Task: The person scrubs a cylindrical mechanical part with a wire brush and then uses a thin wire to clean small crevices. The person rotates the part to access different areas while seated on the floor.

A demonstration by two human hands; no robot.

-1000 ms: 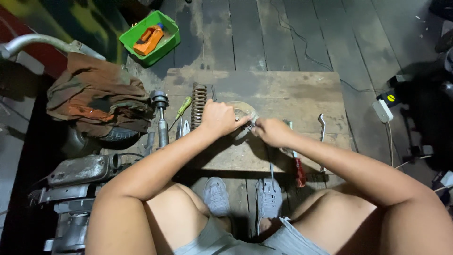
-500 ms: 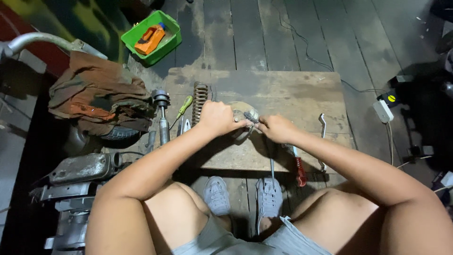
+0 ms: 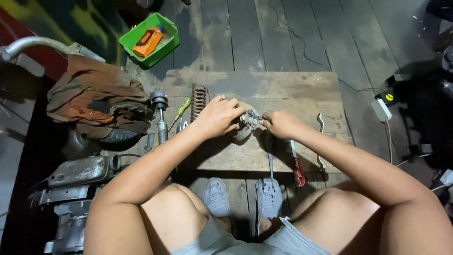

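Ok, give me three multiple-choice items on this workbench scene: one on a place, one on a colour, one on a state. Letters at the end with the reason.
1. Where does the coil spring lie?
A. on the wooden board, just outside the left hand
B. inside the bin
C. on the floor by the shoes

2. What colour is the bin beyond the board's far left corner?
A. blue
B. green
C. white

3. How do the hands stand on the round metal part?
A. both hang clear of it
B. only the right hand touches it
C. both grip it, one from each side

Answers: 1 A, the spring rests on the board beside the left hand's knuckles. 2 B, the bin is bright green and holds an orange item. 3 C, fingers of both hands close on the part at mid-board.
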